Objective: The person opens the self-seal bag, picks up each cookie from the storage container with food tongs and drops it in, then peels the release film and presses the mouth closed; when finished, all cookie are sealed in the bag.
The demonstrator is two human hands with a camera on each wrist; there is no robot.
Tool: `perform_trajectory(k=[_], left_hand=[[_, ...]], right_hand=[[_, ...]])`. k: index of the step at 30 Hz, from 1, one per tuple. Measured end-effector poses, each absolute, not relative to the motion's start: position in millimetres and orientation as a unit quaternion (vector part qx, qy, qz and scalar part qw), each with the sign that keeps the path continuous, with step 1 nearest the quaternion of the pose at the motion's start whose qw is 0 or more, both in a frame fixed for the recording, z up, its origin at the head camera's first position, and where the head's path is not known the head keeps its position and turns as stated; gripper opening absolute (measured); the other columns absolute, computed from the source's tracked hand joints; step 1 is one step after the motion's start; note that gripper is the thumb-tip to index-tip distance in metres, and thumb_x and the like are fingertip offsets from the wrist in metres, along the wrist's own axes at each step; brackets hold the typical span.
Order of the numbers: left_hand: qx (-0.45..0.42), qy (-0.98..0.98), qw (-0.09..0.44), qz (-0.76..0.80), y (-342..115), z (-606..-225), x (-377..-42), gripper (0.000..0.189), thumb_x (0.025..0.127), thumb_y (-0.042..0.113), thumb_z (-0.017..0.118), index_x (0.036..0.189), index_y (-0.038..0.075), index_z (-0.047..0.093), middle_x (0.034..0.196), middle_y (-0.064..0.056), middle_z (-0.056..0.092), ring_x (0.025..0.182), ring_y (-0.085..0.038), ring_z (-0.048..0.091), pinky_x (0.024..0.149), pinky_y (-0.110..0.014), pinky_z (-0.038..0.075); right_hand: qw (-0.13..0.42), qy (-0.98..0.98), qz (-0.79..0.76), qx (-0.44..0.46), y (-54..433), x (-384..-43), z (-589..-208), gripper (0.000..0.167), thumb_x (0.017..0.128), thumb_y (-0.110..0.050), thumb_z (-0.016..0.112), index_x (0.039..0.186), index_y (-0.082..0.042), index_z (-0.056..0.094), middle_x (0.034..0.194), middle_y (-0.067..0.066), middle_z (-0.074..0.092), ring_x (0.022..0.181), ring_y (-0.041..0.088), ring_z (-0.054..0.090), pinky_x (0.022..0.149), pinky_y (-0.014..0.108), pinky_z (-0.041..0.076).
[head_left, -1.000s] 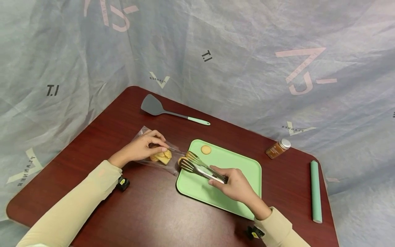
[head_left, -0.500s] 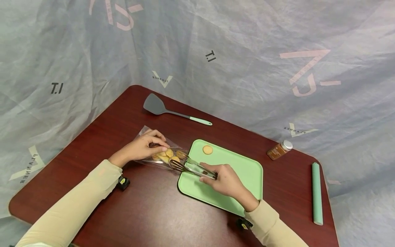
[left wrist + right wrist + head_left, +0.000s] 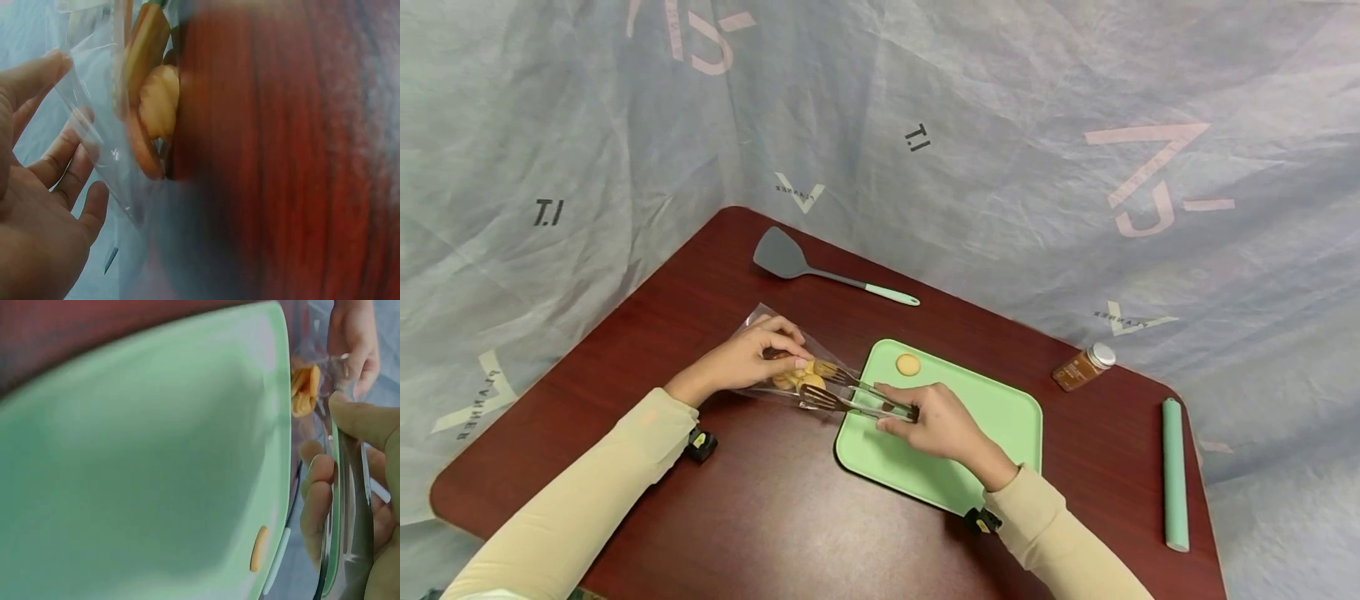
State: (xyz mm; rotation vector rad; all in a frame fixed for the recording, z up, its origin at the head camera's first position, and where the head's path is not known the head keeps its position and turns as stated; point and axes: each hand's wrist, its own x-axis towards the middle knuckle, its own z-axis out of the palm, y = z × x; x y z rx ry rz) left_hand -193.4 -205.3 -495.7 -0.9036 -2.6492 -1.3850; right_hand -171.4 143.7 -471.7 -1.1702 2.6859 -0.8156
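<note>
- Left hand (image 3: 752, 354) pinches the clear bag (image 3: 822, 353), left of frame centre, biscuits (image 3: 786, 381) inside.
- Right hand (image 3: 943, 423) grips tongs (image 3: 871, 411), their slotted heads apart beside the biscuits.
- Green tray (image 3: 992, 417), lower centre, bears one round biscuit (image 3: 908, 365).

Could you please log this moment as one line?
left hand: holds clear plastic bag of yellow cookies | right hand: grips slotted metal tongs, tips at bag | green rectangular tray: one round yellow cookie
</note>
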Motion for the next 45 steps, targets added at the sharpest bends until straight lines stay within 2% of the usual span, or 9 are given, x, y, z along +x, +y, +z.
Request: perform_trajectory(k=[10,17,23,32,37,45], left_hand=[[-0.297,-0.847,0.032,-0.439,-202.4,-494.9,-194.0,0.012,0.090,0.016,0.080,0.102,0.014,0.082,0.113,-0.011,0.062,0.109,-0.027,0.046,0.084,-0.042,0.042],[-0.290,-0.850,0.028,-0.438,-203.6,-497.0,-193.5,0.012,0.091,0.015,0.079,0.102,0.012,0.082,0.113,-0.011,0.062,0.112,-0.029,0.048,0.090,-0.046,0.039],[-0.291,-0.852,0.024,-0.436,-203.2,-497.0,-194.4,0.013,0.092,0.016,0.078,0.103,0.011,0.081,0.115,-0.010,0.063,0.112,-0.027,0.048,0.089,-0.045,0.041],[-0.285,-0.849,0.018,-0.444,-201.9,-498.6,-194.9,0.013,0.092,0.017,0.078,0.104,0.010,0.081,0.115,-0.011,0.062,0.112,-0.028,0.047,0.087,-0.045,0.042],[-0.273,-0.855,0.018,-0.440,-203.2,-499.5,-192.7,0.014,0.092,0.017,0.078,0.104,0.012,0.081,0.116,-0.010,0.063,0.113,-0.028,0.047,0.087,-0.045,0.041],[-0.269,-0.857,0.021,-0.439,-204.1,-497.8,-191.5,0.014,0.091,0.017,0.080,0.104,0.012,0.082,0.116,-0.009,0.063,0.112,-0.026,0.047,0.085,-0.042,0.041]], right_hand=[[0.056,0.880,-0.256,-0.395,145.6,-180.9,-472.4,0.053,0.090,-0.036,0.080,0.138,-0.018,0.066,0.045,-0.021,0.022,0.040,-0.004,0.020,0.043,0.022,0.027],[0.067,0.884,-0.264,-0.380,153.6,-179.2,-472.2,0.053,0.090,-0.037,0.080,0.138,-0.019,0.066,0.044,-0.020,0.024,0.039,-0.004,0.020,0.042,0.023,0.029],[0.071,0.891,-0.268,-0.361,168.5,-175.6,-471.7,0.053,0.090,-0.038,0.080,0.138,-0.021,0.065,0.046,-0.020,0.028,0.041,-0.005,0.021,0.043,0.021,0.029],[0.051,0.906,-0.275,-0.319,220.6,-159.6,-471.8,0.056,0.087,-0.041,0.082,0.137,-0.022,0.067,0.055,-0.015,0.046,0.046,-0.003,0.032,0.043,0.022,0.032],[0.048,0.921,-0.268,-0.279,259.0,-146.1,-472.7,0.059,0.086,-0.045,0.082,0.138,-0.023,0.066,0.053,-0.016,0.042,0.047,-0.002,0.035,0.043,0.023,0.034],[0.031,0.940,-0.246,-0.236,309.6,-123.1,-473.1,0.058,0.084,-0.041,0.084,0.136,-0.020,0.068,0.052,-0.019,0.036,0.049,-0.002,0.032,0.045,0.021,0.030]])
